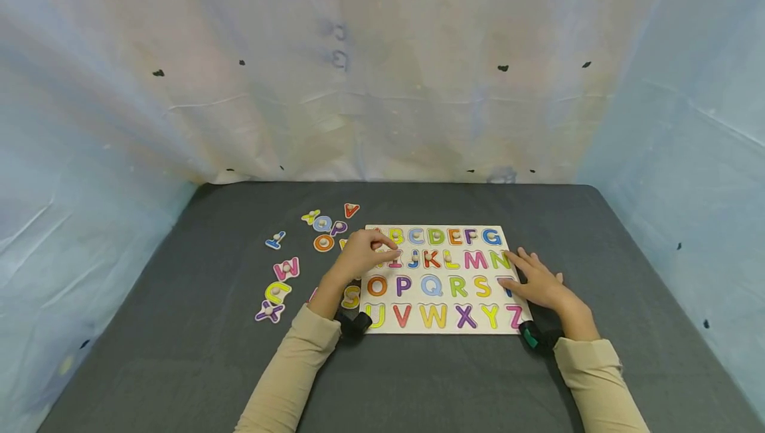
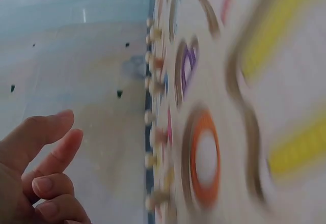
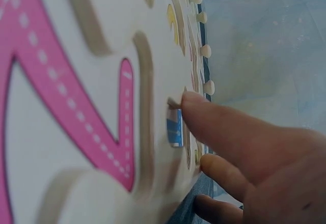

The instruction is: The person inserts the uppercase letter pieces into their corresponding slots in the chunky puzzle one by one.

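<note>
White letter board (image 1: 445, 273), left hand (image 1: 362, 250) above, empty, half-curled, right hand (image 1: 540, 285) spread, touching its edge

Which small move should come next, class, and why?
Probably the left hand should reach for the loose pink piece shaped like an M or W: that hand looks empty, the L piece already sits in the board, and the pink M slot beside it shows no knob.

Loosely bent fingers (image 2: 48, 129) beside a letter board (image 2: 233, 137)
Orange O (image 2: 205, 196) nearest; pale knobs (image 2: 159, 198) line up beyond.
</note>
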The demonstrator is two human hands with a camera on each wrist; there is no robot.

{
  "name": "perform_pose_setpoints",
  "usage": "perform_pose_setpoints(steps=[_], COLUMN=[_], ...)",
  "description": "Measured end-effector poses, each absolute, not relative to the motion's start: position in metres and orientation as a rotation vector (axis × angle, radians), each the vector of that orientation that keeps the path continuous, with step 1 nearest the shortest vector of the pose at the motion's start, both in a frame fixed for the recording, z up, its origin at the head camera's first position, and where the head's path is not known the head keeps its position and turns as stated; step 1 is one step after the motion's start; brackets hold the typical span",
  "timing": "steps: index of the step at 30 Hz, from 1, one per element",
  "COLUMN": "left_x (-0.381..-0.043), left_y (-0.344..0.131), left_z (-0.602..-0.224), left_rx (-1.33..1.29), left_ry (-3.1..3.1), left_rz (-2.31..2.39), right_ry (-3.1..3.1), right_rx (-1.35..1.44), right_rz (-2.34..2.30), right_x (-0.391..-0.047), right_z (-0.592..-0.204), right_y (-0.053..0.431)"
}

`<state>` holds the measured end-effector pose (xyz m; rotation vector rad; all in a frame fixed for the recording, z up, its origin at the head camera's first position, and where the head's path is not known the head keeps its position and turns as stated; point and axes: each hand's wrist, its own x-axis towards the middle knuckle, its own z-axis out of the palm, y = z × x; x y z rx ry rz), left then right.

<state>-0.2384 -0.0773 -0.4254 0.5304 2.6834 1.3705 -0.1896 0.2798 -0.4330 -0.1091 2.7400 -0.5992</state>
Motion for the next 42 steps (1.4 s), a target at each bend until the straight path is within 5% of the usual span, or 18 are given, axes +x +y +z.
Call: perform_pose_setpoints(steps=[42], left_x=[-0.245], left_y=[-0.267], left_z=[-0.442], left_rx=[0.252], left_ry=[2.69], left_rz=[1.033], right_ry=[2.737], right_rx=[-0.119], right_rz=[-0.582], right_x=[-0.19], right_z=[-0.432], right_y=[0.279])
